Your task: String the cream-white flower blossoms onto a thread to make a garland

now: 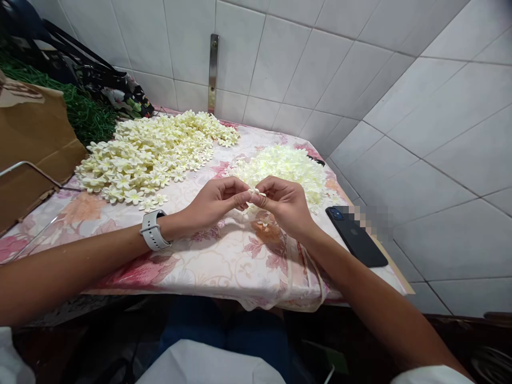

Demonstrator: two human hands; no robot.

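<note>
Over the middle of the table my left hand (218, 201) and my right hand (286, 205) meet, thumbs and forefingers pinched together. Between their fingertips sits a small white flower (255, 192), mostly covered by the fingers. Just behind the hands lies a loose pile of white flowers (286, 168). A larger heap of pale yellow flowers (156, 152) spreads to the left of it. On the cloth below my right hand rests a single small flower (264, 223).
A floral tablecloth (224, 266) covers the table. At the right edge lies a black phone (356, 234). On the left stand a cardboard box (38, 149), green artificial grass (86, 109) and a dark floral bag (116, 88). Tiled walls (296, 64) close off the back and right.
</note>
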